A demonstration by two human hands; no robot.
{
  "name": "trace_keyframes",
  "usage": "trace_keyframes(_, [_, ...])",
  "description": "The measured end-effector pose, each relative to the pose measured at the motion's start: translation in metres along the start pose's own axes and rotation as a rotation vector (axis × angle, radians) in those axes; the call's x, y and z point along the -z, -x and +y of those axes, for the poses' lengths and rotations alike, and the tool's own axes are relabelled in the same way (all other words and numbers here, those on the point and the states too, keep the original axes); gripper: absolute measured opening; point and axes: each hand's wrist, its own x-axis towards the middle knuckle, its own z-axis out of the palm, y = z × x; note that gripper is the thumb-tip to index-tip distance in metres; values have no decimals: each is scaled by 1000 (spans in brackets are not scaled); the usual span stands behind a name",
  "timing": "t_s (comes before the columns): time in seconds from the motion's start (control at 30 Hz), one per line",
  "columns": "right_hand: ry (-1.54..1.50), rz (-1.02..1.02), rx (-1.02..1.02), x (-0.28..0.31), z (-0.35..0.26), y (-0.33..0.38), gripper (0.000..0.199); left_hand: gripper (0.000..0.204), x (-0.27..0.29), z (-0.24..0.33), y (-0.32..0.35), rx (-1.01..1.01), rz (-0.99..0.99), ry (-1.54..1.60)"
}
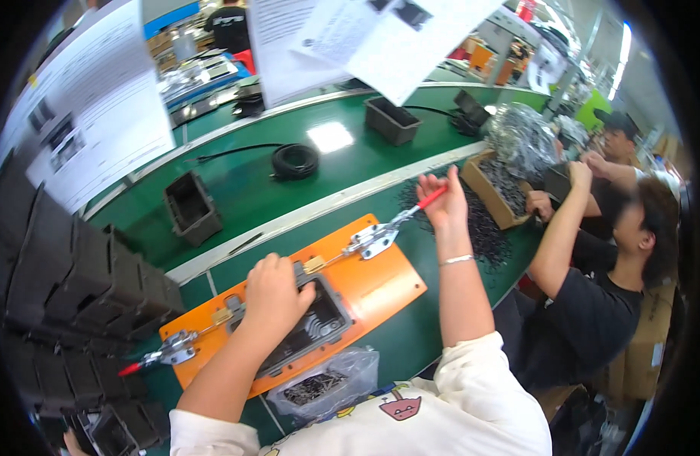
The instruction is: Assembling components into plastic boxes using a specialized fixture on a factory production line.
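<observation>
A black rectangular housing (pixel 319 324) lies in an orange fixture plate (pixel 388 281) in front of me. My left hand (pixel 276 295) rests over the housing's left part, fingers curled on it and thumb pointing right; what lies under the palm is hidden. At the plate's far right end, a metal toggle clamp (pixel 374 239) has its rod toward the housing. Its red handle (pixel 432 197) is held between the thumb and fingers of my right hand (pixel 446 204). A second toggle clamp (pixel 171 349) with a red handle sits at the plate's left end.
Black housings (pixel 76 273) are stacked at left. A clear bag of small dark parts (pixel 319 386) lies by my body. Beyond the white rail are an open black box (pixel 192 209), a coiled cable (pixel 295 161) and another box (pixel 393 120). Co-workers sit right, near a cardboard box (pixel 490 190).
</observation>
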Motion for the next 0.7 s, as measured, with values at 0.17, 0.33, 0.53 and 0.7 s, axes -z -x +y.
trace_keyframes(0.17, [636, -339, 407, -87, 12, 50, 36, 31, -8, -2, 3, 19, 80, 44])
trace_keyframes(0.33, [713, -491, 317, -72, -1, 49, 31, 31, -5, 1, 0, 31, 70, 50])
trace_keyframes(0.53, [264, 5, 213, -54, 8, 17, 20, 29, -9, 3, 2, 66, 69, 62])
trace_keyframes(0.7, [419, -150, 296, -70, 12, 35, 29, 29, -9, 4, 3, 92, 65, 49])
